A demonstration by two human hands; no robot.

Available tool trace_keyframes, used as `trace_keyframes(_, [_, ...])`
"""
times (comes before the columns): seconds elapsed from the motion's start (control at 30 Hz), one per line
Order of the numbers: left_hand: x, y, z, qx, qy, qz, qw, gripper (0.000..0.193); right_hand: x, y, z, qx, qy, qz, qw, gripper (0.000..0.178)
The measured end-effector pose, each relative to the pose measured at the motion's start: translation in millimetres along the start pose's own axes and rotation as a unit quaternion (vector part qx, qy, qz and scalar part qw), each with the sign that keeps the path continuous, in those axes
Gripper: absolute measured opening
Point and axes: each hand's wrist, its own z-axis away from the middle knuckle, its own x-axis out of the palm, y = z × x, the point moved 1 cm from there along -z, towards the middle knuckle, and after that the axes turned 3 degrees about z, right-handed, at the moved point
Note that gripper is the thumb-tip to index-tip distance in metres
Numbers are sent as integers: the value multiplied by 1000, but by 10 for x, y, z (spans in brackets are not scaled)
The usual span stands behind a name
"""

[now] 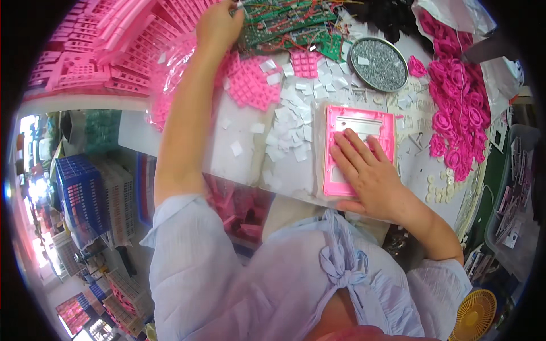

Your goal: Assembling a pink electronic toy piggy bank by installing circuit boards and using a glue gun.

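On the worktable (224,152), the pink casing (336,173) lies lengthwise, near to far.

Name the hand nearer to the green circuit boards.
Left. The left hand is at the left end of the green circuit boards; the right hand is farther off, spread over the pink plastic casing.

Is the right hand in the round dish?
No, the right hand lies over the pink frame, with its fingers resting on it.
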Motion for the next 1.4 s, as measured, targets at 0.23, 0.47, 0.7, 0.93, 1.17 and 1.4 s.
trace_keyframes(0.23, [317, -406, -771, -214, -284, 48, 934, 66, 87, 22, 70, 26, 35, -4, 999, 103])
trace_keyframes(0.47, [558, -193, -694, -130, 16, -54, 990, 16, 91, -24, 69, 19, 49, -8, 999, 99])
trace_keyframes(0.7, [-405, 1042, 205, 244, 317, 273, 875, 13, -199, 387, 170, -51, 253, -276, 926, 76])
trace_keyframes(0.93, [-651, 1784, 1415, 467, 130, 223, 846, 39, -556, 332, -452, 72, 325, -737, 588, 18])
trace_keyframes(1.17, [-787, 1838, 2070, -103, -147, 710, 681, 45, -642, 453, -245, 87, 192, -664, 717, 17])
trace_keyframes(1.4, [-615, 1654, 2215, -207, -248, 716, 619, 27, -495, 486, -47, 100, 287, -675, 672, 26])
